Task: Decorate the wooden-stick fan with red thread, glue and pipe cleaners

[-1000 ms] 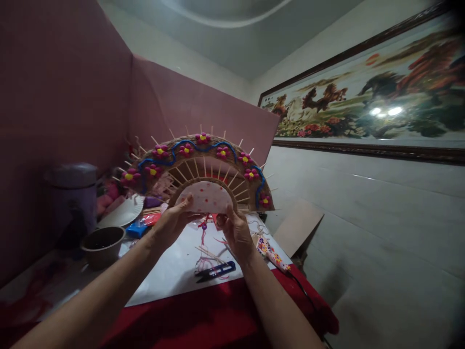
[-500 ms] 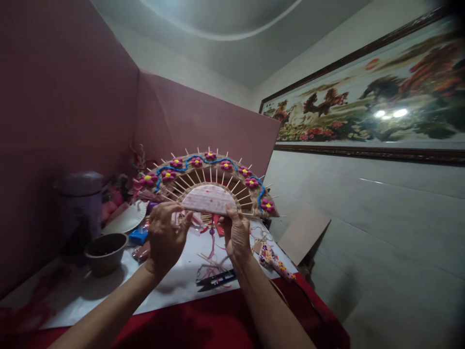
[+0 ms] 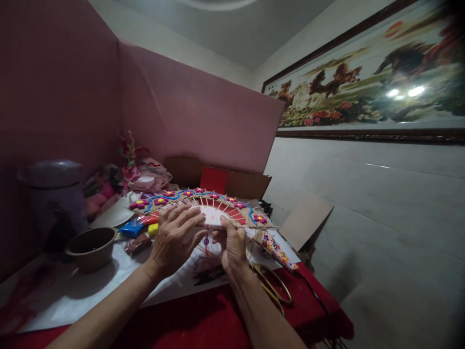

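Observation:
A half-round handmade fan [image 3: 218, 206] of wooden sticks, with a woven brown band, a blue cord and pink-and-yellow flowers, is tilted nearly flat just above the table. My left hand [image 3: 173, 237] lies over its pale spotted centre with fingers stretched across it, holding it. My right hand [image 3: 229, 242] pinches the fan's near edge between thumb and fingers. A thread with a small purple bead [image 3: 206, 241] hangs from the fan between my hands.
A brown bowl [image 3: 90, 246] and a purple lidded jar [image 3: 51, 194] stand at the left. Clay packets [image 3: 140, 225], a paper plate [image 3: 111, 215], a spotted decorated piece [image 3: 276, 249] and yellow-handled scissors [image 3: 274, 286] lie on the white sheet [image 3: 72, 295] over a red cloth. Pink boards enclose the back.
The fan was held upright facing me; both hands have lowered and tipped it nearly flat over the table. My left hand has shifted onto its centre.

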`<state>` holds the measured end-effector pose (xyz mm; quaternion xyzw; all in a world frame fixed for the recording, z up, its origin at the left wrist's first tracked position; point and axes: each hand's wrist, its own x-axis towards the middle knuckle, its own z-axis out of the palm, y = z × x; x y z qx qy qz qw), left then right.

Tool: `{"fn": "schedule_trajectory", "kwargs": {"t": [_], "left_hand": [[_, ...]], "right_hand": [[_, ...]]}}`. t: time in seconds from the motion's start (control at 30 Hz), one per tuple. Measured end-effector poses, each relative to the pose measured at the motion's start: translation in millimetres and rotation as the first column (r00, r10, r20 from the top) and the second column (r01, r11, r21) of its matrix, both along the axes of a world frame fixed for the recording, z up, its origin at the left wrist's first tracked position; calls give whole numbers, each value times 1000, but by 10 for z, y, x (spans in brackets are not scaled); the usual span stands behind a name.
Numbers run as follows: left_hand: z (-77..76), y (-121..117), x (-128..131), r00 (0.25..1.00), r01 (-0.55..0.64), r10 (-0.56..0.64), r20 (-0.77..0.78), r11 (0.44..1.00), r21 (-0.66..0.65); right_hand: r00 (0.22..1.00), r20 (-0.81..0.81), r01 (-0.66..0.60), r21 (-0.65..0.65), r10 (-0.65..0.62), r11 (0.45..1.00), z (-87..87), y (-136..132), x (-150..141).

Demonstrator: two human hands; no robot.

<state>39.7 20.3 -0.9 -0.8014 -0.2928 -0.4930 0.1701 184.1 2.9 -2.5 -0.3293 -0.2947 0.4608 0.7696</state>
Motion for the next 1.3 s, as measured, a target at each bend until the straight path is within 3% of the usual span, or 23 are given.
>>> {"fn": "schedule_trajectory", "kwargs": {"t": [0.13, 0.4, 0.7, 1.07, 1.3], "left_hand": [[-50, -15, 40, 996, -3, 10, 84, 996, -87], [-108, 3, 42, 990, -4, 18, 139, 995, -102], [-137, 40, -11, 980, 111, -65, 189, 963, -246], [-177, 51, 13, 977, 81, -30, 209, 967, -241], [-146, 48, -5, 964, 153, -77, 256, 944, -291]], "right_hand": [[1000, 2, 3, -4, -3, 1000, -30, -15, -22], [999, 24, -28, -51, 29, 998, -50, -54, -54], [998, 60, -8, -88, 13, 996, -98, -33, -53], [998, 23, -51, -135, 54, 990, -102, -38, -49], [999, 22, -37, -125, 40, 991, -111, -36, -60]]}}
